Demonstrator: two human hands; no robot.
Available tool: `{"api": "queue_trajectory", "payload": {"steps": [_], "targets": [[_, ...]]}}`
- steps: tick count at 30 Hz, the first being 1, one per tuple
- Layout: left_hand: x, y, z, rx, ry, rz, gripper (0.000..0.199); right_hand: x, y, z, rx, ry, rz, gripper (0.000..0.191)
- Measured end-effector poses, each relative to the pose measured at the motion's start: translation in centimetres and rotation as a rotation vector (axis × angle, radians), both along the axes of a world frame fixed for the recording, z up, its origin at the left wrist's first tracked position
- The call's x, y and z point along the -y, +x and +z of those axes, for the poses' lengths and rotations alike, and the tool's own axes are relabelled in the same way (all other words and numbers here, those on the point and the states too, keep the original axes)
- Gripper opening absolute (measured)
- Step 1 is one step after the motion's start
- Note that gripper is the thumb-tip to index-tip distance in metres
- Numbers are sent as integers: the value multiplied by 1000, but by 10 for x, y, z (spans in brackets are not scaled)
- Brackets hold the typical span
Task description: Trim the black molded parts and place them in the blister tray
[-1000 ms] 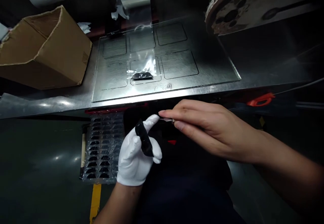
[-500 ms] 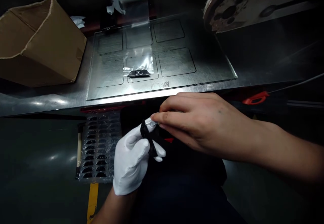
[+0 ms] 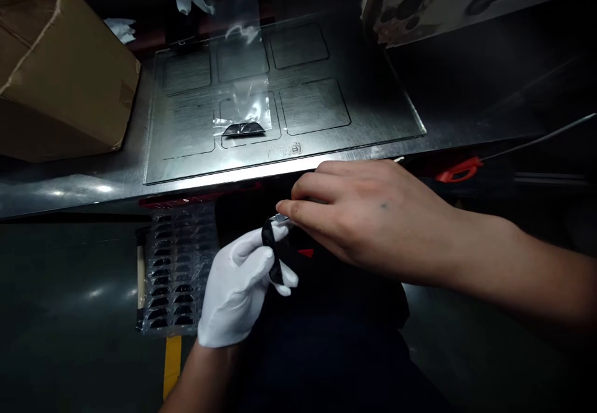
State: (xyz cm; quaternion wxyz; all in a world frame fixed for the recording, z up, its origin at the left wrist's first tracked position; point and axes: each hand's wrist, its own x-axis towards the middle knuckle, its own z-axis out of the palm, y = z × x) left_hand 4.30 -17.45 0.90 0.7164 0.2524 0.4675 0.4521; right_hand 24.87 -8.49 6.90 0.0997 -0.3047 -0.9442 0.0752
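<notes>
"How do the hands stand?"

"The gloved left hand (image 3: 237, 295) pinches a black piece (image 3: 277, 271) between thumb and fingers, just below the bench (image 3: 60, 189). The bare right hand (image 3: 364, 208) pinches a small metal tool (image 3: 280, 218); its thumb is hidden."

"Is the tool on the piece?"

"At its upper end. Whether touching or just beside, I can't tell."

"So how far along?"

"Partway with this piece, I'd judge: it's held up with the tool at it. Its face is too dark to show what's finished."

"And past the hands?"

"A clear tray (image 3: 206, 245) to the left, with rows of dark pieces in its pockets. Done or waiting? That doesn't show."

"Anything on the bench?"

"Another piece (image 3: 243, 129) lies over the glass (image 3: 382, 114), at the near end of clear film (image 3: 242, 99). Under it or wrapped, I can't tell. The film seems to run on behind, so I'd call that one unfinished."

"Farthest off?"

"A box (image 3: 93, 89) on the left, a wheel (image 3: 396, 2) on the right, neither touched by a hand."
</notes>
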Motion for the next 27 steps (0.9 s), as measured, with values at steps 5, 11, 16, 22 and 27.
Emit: {"api": "queue_trajectory", "payload": {"steps": [5, 11, 16, 22, 27], "targets": [[0, -2, -4, 81, -20, -53, 33, -2, 4, 12, 5, 15, 73, 28], [1, -2, -4, 276, 94, 107, 33, -1, 11, 10, -189, -84, -11, 28], [1, -4, 0, 326, 140, 123, 30, 3, 9, 2, -244, -178, 3, 28], [3, -2, -1, 289, 167, 161, 30, 5, -5, 5, -146, -166, 35, 29], [4, -3, -2, 274, 162, 185, 30, 4, -12, 6, -78, -137, 51, 31]]}}
